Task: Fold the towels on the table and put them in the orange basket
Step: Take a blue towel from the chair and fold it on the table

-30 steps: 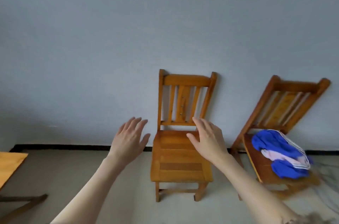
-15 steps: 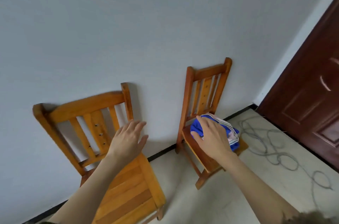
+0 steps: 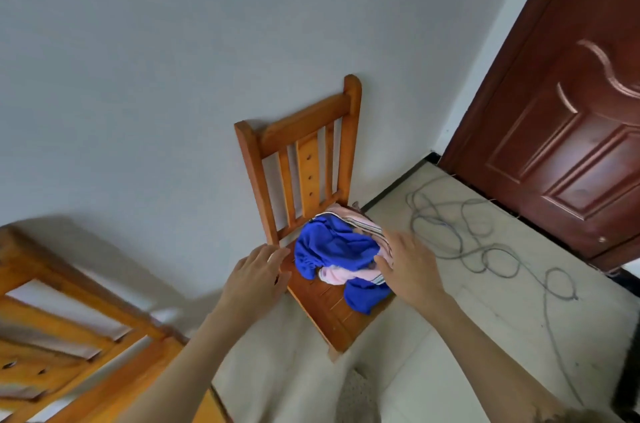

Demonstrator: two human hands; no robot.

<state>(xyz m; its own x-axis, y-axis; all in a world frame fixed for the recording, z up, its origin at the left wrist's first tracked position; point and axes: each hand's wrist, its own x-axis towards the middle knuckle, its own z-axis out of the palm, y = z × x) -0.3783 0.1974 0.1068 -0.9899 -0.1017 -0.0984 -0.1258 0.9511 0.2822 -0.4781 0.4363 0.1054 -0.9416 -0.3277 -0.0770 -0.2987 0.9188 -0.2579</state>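
A crumpled pile of towels (image 3: 337, 251), blue and pale pink with a striped edge, lies on the seat of a wooden chair (image 3: 304, 152) against the wall. My left hand (image 3: 254, 279) hovers just left of the pile with its fingers straight, holding nothing. My right hand (image 3: 410, 266) reaches in from the right, fingers spread, its thumb at the pile's right edge. Whether it touches the cloth I cannot tell. No orange basket and no table are in view.
A second wooden chair (image 3: 62, 329) stands at the lower left, blurred. A dark red door (image 3: 568, 131) fills the right side. A grey cable (image 3: 485, 242) lies looped on the pale floor between the chair and the door.
The view has swung right and closer to the chair with the towels. Both hands have come in on either side of the pile; the empty chair has slid to the lower left.
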